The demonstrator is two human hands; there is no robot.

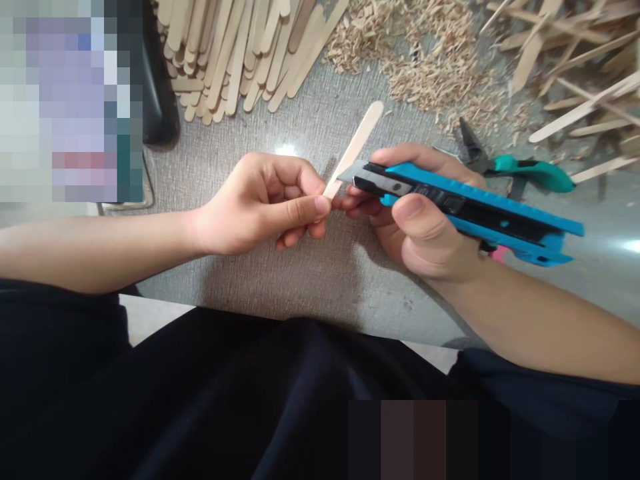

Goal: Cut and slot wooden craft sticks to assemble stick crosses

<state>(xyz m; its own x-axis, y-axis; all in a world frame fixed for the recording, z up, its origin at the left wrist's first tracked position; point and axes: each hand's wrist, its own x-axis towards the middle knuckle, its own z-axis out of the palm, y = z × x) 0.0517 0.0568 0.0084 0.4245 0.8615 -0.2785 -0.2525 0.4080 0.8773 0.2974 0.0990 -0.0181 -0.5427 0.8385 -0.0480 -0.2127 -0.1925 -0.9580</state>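
Between its thumb and fingers, my left hand pinches the lower end of a flat wooden craft stick. The stick slants up to the right, its rounded far end free. My right hand is wrapped around a blue and black utility knife, with the thumb along its near side. The knife's blade is out and points left. Its tip lies at the stick just above my left fingertips; whether it cuts into the wood I cannot tell. Some right fingers are hidden under the knife.
A pile of craft sticks lies at the back left, beside a black object. Wood shavings are heaped at the back. Pliers with teal handles lie at the right, near scattered sticks. The grey table's front edge is close to my body.
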